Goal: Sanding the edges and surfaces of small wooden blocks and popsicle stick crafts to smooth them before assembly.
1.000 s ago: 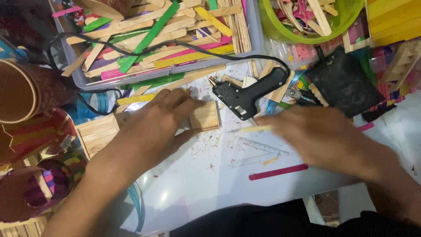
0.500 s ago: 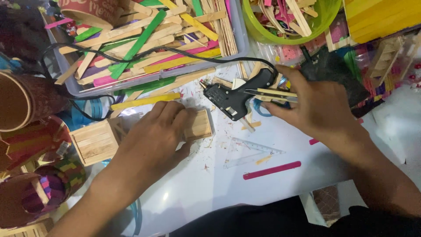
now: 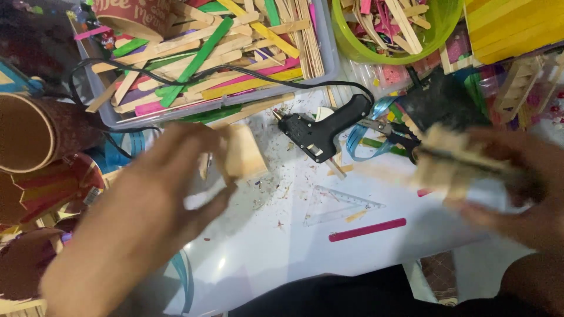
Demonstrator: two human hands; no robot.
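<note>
While the left hand (image 3: pixel 170 188) pinches a small wooden block (image 3: pixel 244 154) mid-frame, the right hand (image 3: pixel 517 188) at right grips blurry sticks (image 3: pixel 452 161), fingers curled, near the glue gun (image 3: pixel 323 130).

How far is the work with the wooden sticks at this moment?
Done: a small wooden panel looks assembled. In hand: the left hand holds that panel; the right hand holds blurred sticks. Left: the glue gun lies unused, and many loose sticks fill the tray.
</note>
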